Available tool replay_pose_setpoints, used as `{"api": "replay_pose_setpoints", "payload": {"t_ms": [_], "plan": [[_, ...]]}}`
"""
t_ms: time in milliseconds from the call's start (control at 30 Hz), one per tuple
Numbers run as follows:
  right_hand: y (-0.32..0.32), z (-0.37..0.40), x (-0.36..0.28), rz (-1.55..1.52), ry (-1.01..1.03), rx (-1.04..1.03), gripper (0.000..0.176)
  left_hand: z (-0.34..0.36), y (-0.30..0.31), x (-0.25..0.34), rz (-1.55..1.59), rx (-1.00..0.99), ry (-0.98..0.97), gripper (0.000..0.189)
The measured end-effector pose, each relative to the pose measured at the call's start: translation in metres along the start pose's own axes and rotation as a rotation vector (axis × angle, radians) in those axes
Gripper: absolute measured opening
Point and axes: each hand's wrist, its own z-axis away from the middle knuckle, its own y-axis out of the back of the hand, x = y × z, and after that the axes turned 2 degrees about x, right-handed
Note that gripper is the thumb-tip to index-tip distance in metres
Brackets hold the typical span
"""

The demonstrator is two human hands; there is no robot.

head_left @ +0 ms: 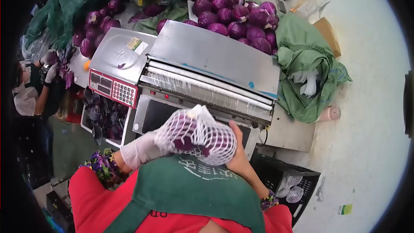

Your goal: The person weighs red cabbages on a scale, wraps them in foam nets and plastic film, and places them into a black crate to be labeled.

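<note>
In front of my chest I hold purple cabbages in white foam net (220,143); the mesh bulges in two lobes. My left hand (153,144), in a white glove, is at the left lobe, its fingers mostly hidden by the net and the cabbage (184,143). Bare, my right hand (237,149) presses against the right lobe, thumb up along its side. Just beyond lies the film wrapping machine (211,90), with a steel cover, white rollers and a dark plate partly hidden by the net.
A red-framed scale (113,89) stands left of the machine, above a white bin of dark leaves (105,116). Purple cabbages (237,15) pile up behind. Green sacking (302,56) lies at right. A black crate (302,190) holds netted pieces. A co-worker (32,86) handles a cabbage at far left.
</note>
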Motion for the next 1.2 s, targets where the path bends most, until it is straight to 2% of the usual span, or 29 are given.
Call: {"api": "replay_pose_setpoints", "payload": {"t_ms": [33,100,167,233,267,300,367,400,433,500,533,567,633,700,733,800,867,900,933,967,1000,1033,1100,1133,1167,1200], "plan": [[0.001,-0.016,-0.004,0.007,0.027,0.027,0.094,-0.03,0.047,0.025,-0.084,0.026,0.098,0.051],[0.013,-0.05,-0.012,0.13,0.081,0.069,0.086,-0.053,0.062,0.028,-0.25,0.131,0.229,0.06],[0.025,-0.087,-0.026,0.277,0.103,0.126,0.082,-0.097,0.074,0.029,1.349,0.644,0.41,0.066],[0.04,-0.125,-0.041,0.215,0.089,0.095,0.081,-0.126,0.081,0.003,1.104,0.693,0.246,0.071],[0.053,-0.143,-0.037,0.156,0.005,0.09,0.079,-0.141,0.089,-0.005,0.996,0.691,0.134,0.067],[0.058,-0.157,-0.044,0.152,0.021,0.085,0.079,-0.149,0.093,-0.029,0.847,0.606,0.191,0.058],[0.064,-0.177,-0.051,0.01,-0.178,0.062,0.074,-0.172,0.091,-0.056,1.22,0.531,0.392,0.052],[0.072,-0.189,-0.034,0.324,0.038,0.034,0.068,-0.181,0.089,-0.061,1.203,0.555,0.449,0.048],[0.081,-0.198,-0.019,0.331,0.034,0.054,0.068,-0.187,0.085,-0.069,1.215,0.537,0.441,0.048],[0.081,-0.209,-0.01,0.548,0.037,0.028,0.075,-0.189,0.078,-0.083,0.523,0.397,0.431,0.049],[0.082,-0.208,-0.017,0.556,-0.059,0.048,0.066,-0.186,0.077,-0.083,0.527,0.354,0.53,0.052],[0.09,-0.209,-0.013,0.559,-0.07,0.065,0.066,-0.182,0.075,-0.085,0.54,0.338,0.522,0.052],[0.105,-0.212,-0.003,0.858,0.083,0.053,0.06,-0.166,0.071,-0.087,0.614,0.393,0.414,0.056],[0.115,-0.205,-0.003,0.793,0.095,0.046,0.056,-0.151,0.088,-0.079,0.578,0.416,0.394,0.059],[0.12,-0.197,-0.014,0.874,0.12,0.005,0.055,-0.144,0.103,-0.076,0.535,0.455,0.37,0.062],[0.131,-0.179,-0.04,0.952,0.134,-0.04,0.054,-0.116,0.137,-0.085,0.036,0.244,0.334,0.058],[0.144,-0.16,-0.063,1.509,0.377,-0.278,0.048,-0.084,0.16,-0.108,-0.43,-0.035,0.129,0.049],[0.15,-0.153,-0.062,1.508,0.371,-0.282,0.048,-0.075,0.165,-0.111,-0.642,-0.177,0.042,0.045],[0.156,-0.145,-0.058,1.616,0.434,-0.397,0.044,-0.075,0.166,-0.111,-0.639,-0.181,0.043,0.045],[0.157,-0.14,-0.052,1.719,0.498,-0.515,0.04,-0.076,0.167,-0.112,-0.668,-0.291,-0.004,0.042],[0.157,-0.139,-0.041,1.728,0.582,-0.553,0.026,-0.077,0.169,-0.111,-0.696,-0.4,-0.052,0.038],[0.152,-0.139,-0.031,1.728,0.583,-0.549,0.026,-0.083,0.165,-0.108,-0.699,-0.4,-0.054,0.038],[0.134,-0.145,-0.018,1.544,0.563,-0.688,0.015,-0.102,0.147,-0.102,-0.663,-0.393,-0.233,0.036],[0.123,-0.146,-0.014,1.392,0.582,-0.584,0.006,-0.102,0.135,-0.103,-0.595,-0.34,-0.226,0.025],[0.118,-0.144,-0.02,1.395,0.593,-0.586,0.006,-0.1,0.122,-0.111,-0.428,-0.191,-0.268,0.009],[0.112,-0.139,-0.034,1.111,0.15,-0.471,0.004,-0.1,0.129,-0.096,-0.009,-0.196,0.242,0.004]]}}
